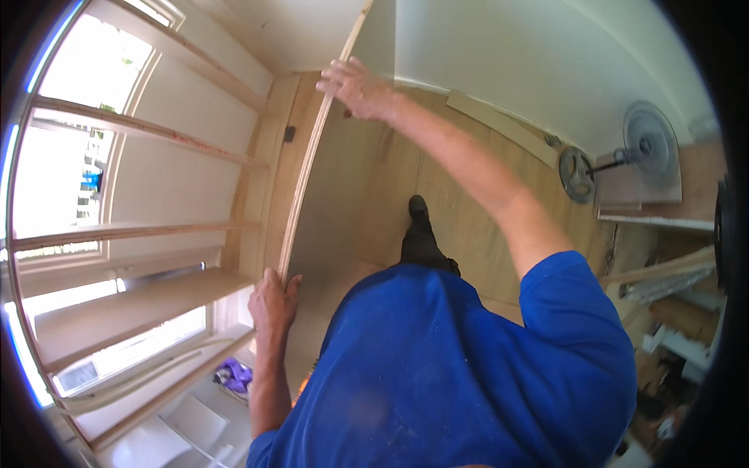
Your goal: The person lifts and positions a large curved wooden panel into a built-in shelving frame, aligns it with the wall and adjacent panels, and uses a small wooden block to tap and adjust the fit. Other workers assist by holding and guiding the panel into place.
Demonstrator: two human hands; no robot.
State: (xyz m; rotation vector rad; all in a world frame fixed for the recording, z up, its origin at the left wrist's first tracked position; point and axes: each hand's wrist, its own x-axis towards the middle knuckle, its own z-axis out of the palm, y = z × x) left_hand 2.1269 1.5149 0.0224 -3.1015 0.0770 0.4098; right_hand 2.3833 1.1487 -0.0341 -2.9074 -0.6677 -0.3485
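Observation:
A large plywood panel (306, 175) stands on edge in front of me, its pale layered edge running from near my body to the top of the view. My left hand (272, 306) clasps the near end of that edge, thumb on the right side and fingers on the left. Farther along, my right hand (357, 90) reaches across with its fingers hooked over the same edge and its palm against the panel's right face. Most of the panel's left face is hidden.
A wooden frame with several crosspieces (148, 132) stands at left before bright windows. At right are a standing fan (646, 146) and a cluttered shelf (671, 308). A flat board (503, 127) lies along the far wall. A purple item (234, 376) sits at lower left.

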